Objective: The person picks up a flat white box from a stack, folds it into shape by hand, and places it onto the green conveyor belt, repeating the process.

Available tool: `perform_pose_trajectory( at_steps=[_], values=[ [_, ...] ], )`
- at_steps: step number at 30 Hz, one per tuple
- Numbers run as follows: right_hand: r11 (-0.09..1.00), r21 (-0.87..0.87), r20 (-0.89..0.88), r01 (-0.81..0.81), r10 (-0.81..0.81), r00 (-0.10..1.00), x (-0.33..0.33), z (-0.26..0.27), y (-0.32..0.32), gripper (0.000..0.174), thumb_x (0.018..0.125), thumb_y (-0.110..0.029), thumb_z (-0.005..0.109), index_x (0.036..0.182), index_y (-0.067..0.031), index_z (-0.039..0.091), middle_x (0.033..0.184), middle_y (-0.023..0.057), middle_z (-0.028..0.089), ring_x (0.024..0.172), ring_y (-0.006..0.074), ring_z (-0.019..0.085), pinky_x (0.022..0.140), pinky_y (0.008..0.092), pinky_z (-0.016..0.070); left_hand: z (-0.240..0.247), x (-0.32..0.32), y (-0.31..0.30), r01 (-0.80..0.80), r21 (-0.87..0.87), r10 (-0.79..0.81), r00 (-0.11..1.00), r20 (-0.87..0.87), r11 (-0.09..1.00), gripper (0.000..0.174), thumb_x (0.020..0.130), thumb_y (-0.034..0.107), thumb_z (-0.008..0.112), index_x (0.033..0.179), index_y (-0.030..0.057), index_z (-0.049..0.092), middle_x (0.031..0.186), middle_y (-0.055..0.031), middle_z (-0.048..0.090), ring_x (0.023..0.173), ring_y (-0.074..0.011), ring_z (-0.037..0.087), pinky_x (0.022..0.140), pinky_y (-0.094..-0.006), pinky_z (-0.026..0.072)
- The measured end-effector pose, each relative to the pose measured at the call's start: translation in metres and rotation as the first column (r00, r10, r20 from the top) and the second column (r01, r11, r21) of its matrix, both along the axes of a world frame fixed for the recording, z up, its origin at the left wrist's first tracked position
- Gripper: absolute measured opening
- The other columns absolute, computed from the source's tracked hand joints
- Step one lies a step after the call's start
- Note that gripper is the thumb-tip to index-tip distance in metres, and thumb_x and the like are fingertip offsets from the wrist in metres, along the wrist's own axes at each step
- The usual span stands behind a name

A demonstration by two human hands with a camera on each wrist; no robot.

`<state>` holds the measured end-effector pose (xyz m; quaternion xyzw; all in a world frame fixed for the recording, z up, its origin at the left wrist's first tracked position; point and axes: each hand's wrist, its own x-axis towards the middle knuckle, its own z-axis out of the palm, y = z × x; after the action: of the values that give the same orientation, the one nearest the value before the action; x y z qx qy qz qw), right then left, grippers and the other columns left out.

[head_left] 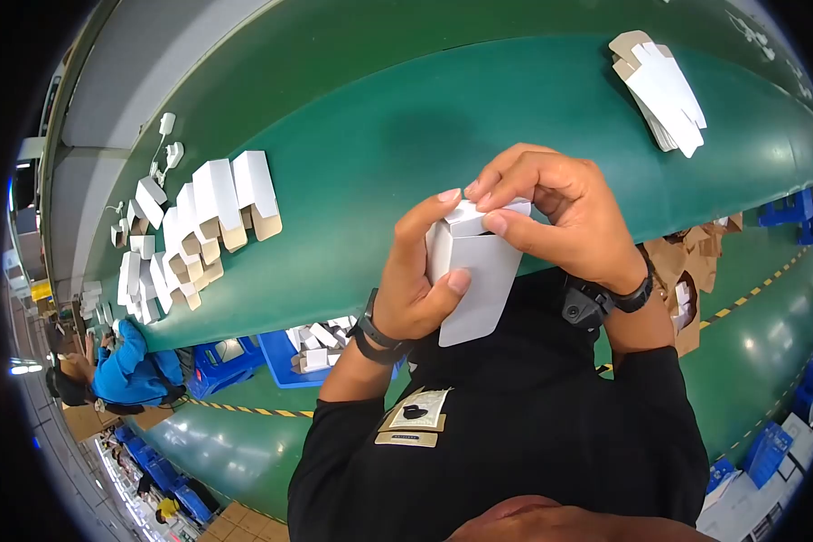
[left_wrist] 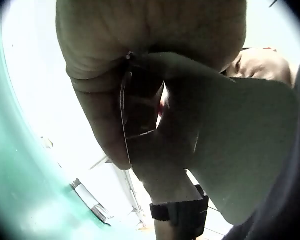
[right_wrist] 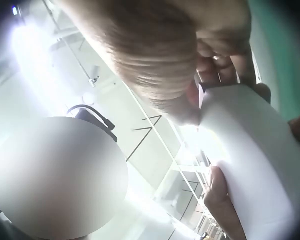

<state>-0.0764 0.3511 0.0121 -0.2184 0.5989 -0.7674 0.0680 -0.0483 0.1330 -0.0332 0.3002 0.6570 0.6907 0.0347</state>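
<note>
A small white cardboard box (head_left: 483, 282) is held up in front of the chest, an open flap hanging at its near end. My left hand (head_left: 413, 285) grips the box by its sides, thumb on the near face and fingers along the other side. At the top end, my right hand (head_left: 576, 212) pinches the end flap (head_left: 468, 217) between thumb and curled fingers. The right wrist view shows the box's smooth long face (right_wrist: 250, 155) with fingers on both edges. In the left wrist view, the open lower end of the box (left_wrist: 235, 135) shows its hollow inside.
White boxes with open brown-lined flaps (head_left: 212, 203) stand in rows on the green table (head_left: 361, 154) at left, near white chargers (head_left: 167, 149). Flat box blanks (head_left: 664, 95) are stacked at the far right. A blue bin (head_left: 285, 366) sits below the edge; a person in blue (head_left: 131, 366) sits left.
</note>
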Motion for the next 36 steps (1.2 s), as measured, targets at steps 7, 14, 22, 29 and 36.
perform_pose_trajectory(
  at_steps=[7, 14, 22, 29, 36],
  values=[
    [0.986, 0.165, -0.239, 0.011, 0.029, 0.971, 0.0, -0.009, 0.0, 0.021, 0.089, -0.005, 0.071, 0.108, 0.0011, 0.072, 0.123, 0.0186, 0.067, 0.118, 0.0305, 0.062, 0.1, 0.0413, 0.0502, 0.009, 0.002, 0.002, -0.014, 0.21, -0.039, 0.968, 0.248, 0.978, 0.062, 0.096, 0.024, 0.056, 0.148, 0.0102, 0.026, 0.124, -0.018, 0.052, 0.108, -0.0218, 0.055, 0.092, -0.0374, 0.0469],
    [1.0, -0.008, -0.012, -0.005, 0.005, 1.0, -0.002, -0.031, -0.019, 0.032, 0.093, -0.016, 0.07, 0.119, 0.0025, 0.068, 0.122, 0.0195, 0.068, 0.123, 0.0326, 0.06, 0.105, 0.0422, 0.047, 0.006, -0.004, -0.013, -0.078, 0.216, -0.027, 0.895, 0.444, 0.973, 0.062, 0.098, 0.032, 0.057, 0.148, 0.0118, 0.025, 0.126, -0.0177, 0.051, 0.112, -0.0219, 0.055, 0.093, -0.0358, 0.0469],
    [0.225, 0.593, -0.749, 0.773, -0.197, 0.632, -0.048, -0.007, 0.074, 0.045, 0.094, -0.023, 0.067, 0.135, -0.0055, 0.059, 0.144, 0.0189, 0.052, 0.138, 0.0364, 0.045, 0.112, 0.0452, 0.0362, 0.03, -0.071, -0.113, -0.803, -0.428, 0.488, 0.593, -0.64, 0.415, 0.056, 0.083, 0.019, 0.077, 0.13, 0.0075, 0.051, 0.131, -0.0174, 0.053, 0.122, -0.0333, 0.051, 0.105, -0.0433, 0.0382],
    [-0.343, 0.742, -0.666, 0.576, -0.277, 0.693, -0.09, -0.082, 0.214, 0.051, 0.096, -0.036, 0.062, 0.137, -0.0071, 0.057, 0.142, 0.0216, 0.053, 0.134, 0.0381, 0.048, 0.11, 0.0469, 0.0396, 0.021, -0.118, -0.187, -0.88, -0.415, 0.521, 0.249, -0.816, -0.231, 0.051, 0.079, 0.021, 0.079, 0.124, 0.0122, 0.057, 0.13, -0.015, 0.054, 0.118, -0.037, 0.05, 0.096, -0.0474, 0.0402],
    [-0.241, 0.742, -0.669, 0.626, -0.331, 0.666, -0.086, -0.066, 0.202, 0.038, 0.101, -0.031, 0.056, 0.124, -0.0021, 0.067, 0.124, 0.0201, 0.067, 0.116, 0.0366, 0.062, 0.099, 0.0426, 0.0484, 0.01, -0.115, -0.198, -0.754, -0.505, 0.57, 0.214, -0.793, -0.419, 0.055, 0.08, 0.033, 0.078, 0.128, 0.0174, 0.058, 0.137, -0.0143, 0.052, 0.13, -0.04, 0.04, 0.105, -0.0533, 0.0305]
  ],
)
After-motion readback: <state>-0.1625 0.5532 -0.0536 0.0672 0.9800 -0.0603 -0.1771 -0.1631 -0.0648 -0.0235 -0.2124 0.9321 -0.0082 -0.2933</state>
